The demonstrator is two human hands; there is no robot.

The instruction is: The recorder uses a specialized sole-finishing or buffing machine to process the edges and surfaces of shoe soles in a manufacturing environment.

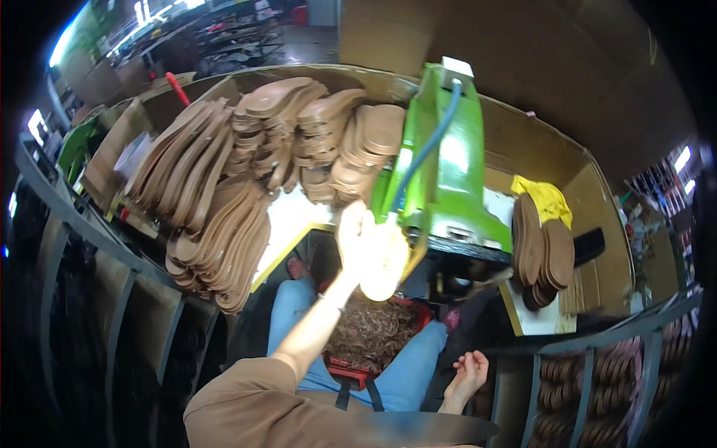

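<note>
My left hand (352,237) is closed on the edge of a shoe sole (386,263), washed out by a bright lamp, beside the front of a green machine (457,157). Part of the sole and the fingertips are lost in the glare. Down by my right thigh, my right hand (467,373) is curled loosely, with nothing visible in it. Stacks of brown shoe soles (224,243) lie to the left of the machine. To its right stand two smaller stacks of soles (556,254), next to a yellow cloth (543,200).
Between my knees sits a red bin (348,369) full of brown shavings (373,328). A blue hose (429,145) runs down the machine. Cardboard walls (515,138) surround the work surface. A grey metal rail (97,237) curves around me, with racks of soles (612,381) at lower right.
</note>
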